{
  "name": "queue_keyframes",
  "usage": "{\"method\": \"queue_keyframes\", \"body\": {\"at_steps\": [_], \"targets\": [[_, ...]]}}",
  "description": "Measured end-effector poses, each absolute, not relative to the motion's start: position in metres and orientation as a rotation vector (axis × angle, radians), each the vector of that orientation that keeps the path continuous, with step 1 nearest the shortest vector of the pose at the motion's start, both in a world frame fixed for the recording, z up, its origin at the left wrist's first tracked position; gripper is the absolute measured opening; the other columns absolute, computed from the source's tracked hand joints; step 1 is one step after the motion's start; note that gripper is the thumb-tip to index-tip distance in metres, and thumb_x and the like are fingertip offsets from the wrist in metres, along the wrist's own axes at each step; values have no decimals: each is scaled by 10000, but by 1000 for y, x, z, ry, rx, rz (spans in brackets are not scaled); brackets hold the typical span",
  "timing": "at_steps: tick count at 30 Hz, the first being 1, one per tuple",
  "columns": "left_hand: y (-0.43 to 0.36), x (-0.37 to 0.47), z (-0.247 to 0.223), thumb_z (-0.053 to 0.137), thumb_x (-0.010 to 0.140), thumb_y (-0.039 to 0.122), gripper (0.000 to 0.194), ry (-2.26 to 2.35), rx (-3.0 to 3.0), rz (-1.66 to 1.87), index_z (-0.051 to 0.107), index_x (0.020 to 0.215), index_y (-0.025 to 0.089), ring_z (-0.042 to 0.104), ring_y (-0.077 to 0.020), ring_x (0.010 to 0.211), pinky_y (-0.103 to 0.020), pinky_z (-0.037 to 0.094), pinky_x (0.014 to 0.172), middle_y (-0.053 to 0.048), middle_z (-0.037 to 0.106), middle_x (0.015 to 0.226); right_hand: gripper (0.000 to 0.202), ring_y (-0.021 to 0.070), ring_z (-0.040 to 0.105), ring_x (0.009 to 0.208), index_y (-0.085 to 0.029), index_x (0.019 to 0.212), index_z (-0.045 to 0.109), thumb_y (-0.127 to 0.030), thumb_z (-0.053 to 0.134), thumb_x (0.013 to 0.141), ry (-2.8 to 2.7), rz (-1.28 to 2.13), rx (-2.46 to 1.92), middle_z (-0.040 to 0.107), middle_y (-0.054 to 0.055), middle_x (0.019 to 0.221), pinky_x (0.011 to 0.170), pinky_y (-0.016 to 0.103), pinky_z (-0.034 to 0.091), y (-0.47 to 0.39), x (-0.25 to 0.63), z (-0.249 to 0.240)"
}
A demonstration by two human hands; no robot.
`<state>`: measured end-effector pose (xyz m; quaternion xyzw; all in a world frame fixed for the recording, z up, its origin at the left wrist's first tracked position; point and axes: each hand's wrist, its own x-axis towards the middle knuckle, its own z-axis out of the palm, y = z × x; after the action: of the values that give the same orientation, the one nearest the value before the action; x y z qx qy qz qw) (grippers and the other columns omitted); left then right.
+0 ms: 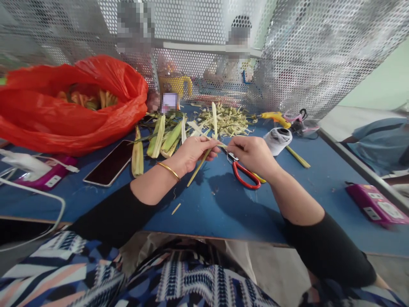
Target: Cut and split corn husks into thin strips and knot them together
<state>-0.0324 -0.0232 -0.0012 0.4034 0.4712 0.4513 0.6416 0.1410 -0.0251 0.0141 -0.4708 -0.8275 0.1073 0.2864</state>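
Over the middle of the blue table, my left hand (198,150) pinches a small bundle of pale, crossed husk strips (214,119). One strip stands up from it, and another slants down toward me. My right hand (251,152) is closed on the end of a thin strip stretched between the two hands; its fingertips are partly hidden. Scissors (245,178) with red handles lie just below my right hand. Left of my left hand are several green-yellow husk pieces (156,138). Beyond both hands spreads a heap of shredded husk scraps (228,119).
An open red plastic bag (121,123) and a phone (110,164) are at left, near a purple power strip (59,172). At right are a white thread spool (277,141), a yellow glue gun (276,118) and another purple power strip (372,200). A perforated metal screen (204,30) rises behind.
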Motion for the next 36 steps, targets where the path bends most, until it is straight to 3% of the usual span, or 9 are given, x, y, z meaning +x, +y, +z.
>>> {"method": "queue_keyframes", "body": {"at_steps": [6,13,19,25,28,31,36], "targets": [[-21,-31,-3,678,794,140,183,1113,932,1040,622,622,118,534,-68,426,-203,448,473,-6,630,534,221,117,456,560,-182,617,588,-239,535,823,-2260,126,-1241,540,-10,558,576,249,307,-27,145,18],[-21,-36,0,625,855,192,155,1004,880,942,677,739,104,651,-112,562,-223,532,592,-66,707,650,201,152,492,606,-193,688,615,-246,527,860,-2245,-144,-1374,635,28,674,580,275,288,-23,146,12],[-18,-33,-6,693,778,140,109,1146,957,1104,659,678,116,606,-99,500,-265,543,647,-32,682,594,264,155,526,621,-187,703,608,-258,481,923,-2282,-372,-1216,656,30,681,693,300,348,-24,140,5],[-14,-36,-9,669,779,159,58,1043,881,1184,674,732,126,686,-141,687,-306,541,779,-76,741,754,236,219,587,900,-195,883,663,-308,466,945,-2049,-582,-1045,698,87,903,815,346,365,-35,135,10],[-16,-34,-9,625,750,99,72,913,878,1188,689,745,130,702,-159,798,-293,527,818,-80,750,803,275,202,587,793,-202,754,644,-350,492,928,-2041,-361,-1175,677,66,790,719,322,372,-37,130,5],[-20,-28,-9,623,702,78,107,852,933,1190,712,744,120,697,-176,866,-278,512,837,-83,751,818,233,168,566,657,-204,717,615,-379,570,864,-2056,108,-1384,657,24,696,605,280,353,-33,122,-8],[-21,-25,-11,668,709,101,240,894,1030,1173,727,936,151,701,-144,805,-238,517,781,-38,755,846,217,118,530,497,-206,655,515,-296,512,852,-1843,698,-1325,575,-34,567,547,244,375,-26,117,-18]]}}
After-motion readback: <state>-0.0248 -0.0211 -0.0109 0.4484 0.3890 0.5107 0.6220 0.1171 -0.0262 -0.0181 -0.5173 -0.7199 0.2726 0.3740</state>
